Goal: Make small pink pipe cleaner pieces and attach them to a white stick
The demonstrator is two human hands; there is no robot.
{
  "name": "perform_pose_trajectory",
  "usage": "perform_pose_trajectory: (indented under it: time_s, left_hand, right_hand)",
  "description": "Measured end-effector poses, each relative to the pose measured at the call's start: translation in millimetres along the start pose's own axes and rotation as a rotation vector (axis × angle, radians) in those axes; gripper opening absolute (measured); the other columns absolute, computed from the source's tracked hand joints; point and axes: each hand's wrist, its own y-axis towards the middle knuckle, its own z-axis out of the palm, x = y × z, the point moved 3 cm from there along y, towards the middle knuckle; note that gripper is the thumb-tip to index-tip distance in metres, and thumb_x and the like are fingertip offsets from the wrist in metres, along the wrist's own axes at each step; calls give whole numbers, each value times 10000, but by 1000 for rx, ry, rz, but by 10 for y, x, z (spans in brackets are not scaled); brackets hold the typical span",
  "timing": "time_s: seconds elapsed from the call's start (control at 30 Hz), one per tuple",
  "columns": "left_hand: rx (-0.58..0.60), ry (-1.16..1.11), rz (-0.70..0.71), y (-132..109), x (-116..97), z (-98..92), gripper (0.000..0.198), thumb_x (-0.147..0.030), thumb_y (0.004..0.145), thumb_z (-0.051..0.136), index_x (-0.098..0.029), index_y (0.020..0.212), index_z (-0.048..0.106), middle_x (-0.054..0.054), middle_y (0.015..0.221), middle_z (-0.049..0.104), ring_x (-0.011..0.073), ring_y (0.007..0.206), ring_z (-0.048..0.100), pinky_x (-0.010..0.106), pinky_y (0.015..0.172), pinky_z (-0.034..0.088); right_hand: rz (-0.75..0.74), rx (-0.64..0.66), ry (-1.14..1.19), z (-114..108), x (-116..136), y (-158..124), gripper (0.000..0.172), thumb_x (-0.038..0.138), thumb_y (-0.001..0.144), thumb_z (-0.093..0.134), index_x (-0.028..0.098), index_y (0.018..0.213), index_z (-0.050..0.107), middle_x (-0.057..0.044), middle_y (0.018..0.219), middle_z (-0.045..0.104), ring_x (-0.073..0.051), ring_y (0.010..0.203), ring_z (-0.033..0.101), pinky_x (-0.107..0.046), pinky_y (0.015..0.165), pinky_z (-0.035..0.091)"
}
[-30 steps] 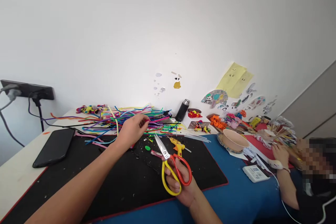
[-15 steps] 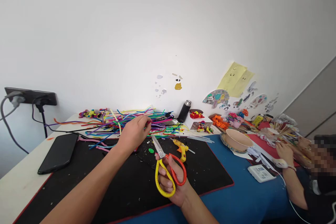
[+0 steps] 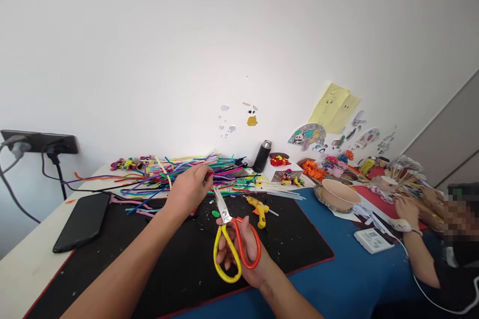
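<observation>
My right hand point(image 3: 239, 254) grips scissors point(image 3: 232, 239) with one yellow and one red handle, blades pointing up and away over the black mat point(image 3: 179, 264). My left hand point(image 3: 189, 189) reaches forward with fingers pinched on a pink pipe cleaner point(image 3: 215, 175) at the near edge of a heap of coloured pipe cleaners point(image 3: 179, 169). The scissor tips lie just right of that hand. A yellow glue gun point(image 3: 258, 208) lies on the mat right of the scissors.
A black phone point(image 3: 82, 220) lies at the mat's left edge; a wall socket point(image 3: 39, 140) with cables is behind it. A dark flask point(image 3: 261, 156), paper bowl point(image 3: 337, 193) and craft bits stand farther right. Another person's hands point(image 3: 406, 209) work at the right on the blue cloth point(image 3: 348, 279).
My right hand has carried the scissors leftward, closer to my left hand. The left hand has stayed at the pipe cleaner heap. The view has shifted slightly.
</observation>
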Motion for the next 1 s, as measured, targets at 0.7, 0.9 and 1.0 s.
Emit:
perform_pose_trajectory:
  time_s: [0.7, 0.9, 1.0]
  left_hand:
    - [49, 82, 52, -44, -88, 96, 196, -215, 987, 497, -185, 973, 690, 107, 947, 763, 251, 812, 723, 317, 692, 521]
    - [121, 101, 83, -93, -188, 174, 189, -235, 1005, 499, -183, 970, 678, 107, 943, 748, 247, 797, 708, 316, 660, 495]
    - [147, 107, 77, -110, -230, 187, 185, -229, 1003, 493, -190, 951, 667, 98, 935, 740, 237, 802, 699, 306, 656, 481]
  right_hand:
    - [-146, -110, -410, 164, 115, 79, 634, 692, 842, 725, 127, 1126, 668, -4, 722, 663, -121, 447, 606, -233, 459, 446]
    - [-206, -199, -405, 176, 167, 150, 542, 691, 851, 710, 164, 942, 625, 14, 688, 636, -104, 421, 562, -226, 434, 447]
    - [-212, -207, -416, 177, 185, 159, 529, 694, 849, 708, 177, 881, 598, 22, 673, 624, -97, 408, 542, -222, 422, 432]
